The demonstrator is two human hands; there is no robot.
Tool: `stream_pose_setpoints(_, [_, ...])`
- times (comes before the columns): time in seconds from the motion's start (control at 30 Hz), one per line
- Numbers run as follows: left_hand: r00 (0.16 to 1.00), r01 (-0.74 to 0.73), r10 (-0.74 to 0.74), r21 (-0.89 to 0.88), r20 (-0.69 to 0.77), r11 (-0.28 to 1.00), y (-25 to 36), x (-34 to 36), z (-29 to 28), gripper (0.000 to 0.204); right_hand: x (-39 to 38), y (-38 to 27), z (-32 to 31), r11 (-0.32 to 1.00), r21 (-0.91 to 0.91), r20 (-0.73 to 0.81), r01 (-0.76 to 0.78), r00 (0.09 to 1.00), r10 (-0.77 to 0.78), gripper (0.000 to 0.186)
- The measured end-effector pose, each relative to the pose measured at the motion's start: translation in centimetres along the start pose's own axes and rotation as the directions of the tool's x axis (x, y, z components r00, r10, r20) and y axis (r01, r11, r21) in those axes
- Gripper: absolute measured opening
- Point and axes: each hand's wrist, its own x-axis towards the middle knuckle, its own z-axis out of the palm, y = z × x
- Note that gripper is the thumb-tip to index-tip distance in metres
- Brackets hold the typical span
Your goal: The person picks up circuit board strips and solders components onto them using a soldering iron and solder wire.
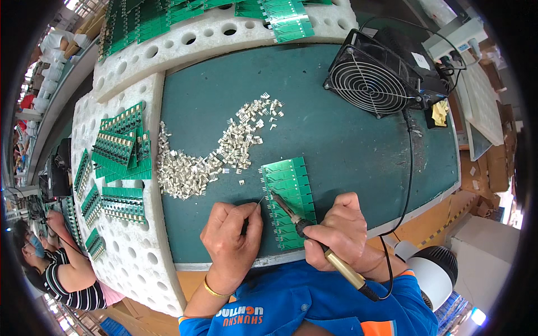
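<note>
A green circuit board panel (288,185) lies on the dark green work mat in front of me, white connector pins along its left edge. My right hand (339,231) grips a soldering iron (336,262) with a gold-coloured handle; its tip meets the board near the upper left edge. Beside that edge, my left hand (231,232) pinches a thin strand of solder wire (260,200), its end close to the iron's tip. To the left, a heap of small white connectors (188,172) spreads over the mat, trailing off toward the far side.
A black fan (370,81) with a wire grille stands at the far right. The iron's cord (411,168) runs along the right side. White foam trays (129,246) on the left and far side carry populated boards (115,148) and bare green panels (288,19). Another person (70,269) sits at left.
</note>
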Motion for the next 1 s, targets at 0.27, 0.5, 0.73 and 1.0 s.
stream_pose_setpoints(0.27, [1.0,0.017,-0.017,0.0,-0.017,1.0,0.04,0.06,-0.24,0.014,-0.01,0.0,-0.51,1.0,-0.027,0.004,-0.014,1.0,0.014,0.018])
stream_pose_setpoints(0.5, [0.999,0.034,-0.034,0.002,-0.022,0.999,0.02,0.12,-0.32,0.015,0.22,0.3,-0.09,0.999,-0.009,-0.034,-0.031,0.999,0.031,0.017])
stream_pose_setpoints(0.73, [1.0,0.022,-0.022,-0.016,-0.015,1.0,-0.02,0.21,-0.28,0.014,0.34,0.34,0.01,0.999,-0.006,-0.024,-0.033,0.999,0.032,0.016])
stream_pose_setpoints(1.0, [0.999,0.052,-0.052,-0.027,-0.008,0.998,0.04,0.18,-0.2,0.014,0.34,0.38,0.19,0.999,-0.002,-0.027,-0.032,0.999,0.032,0.016])
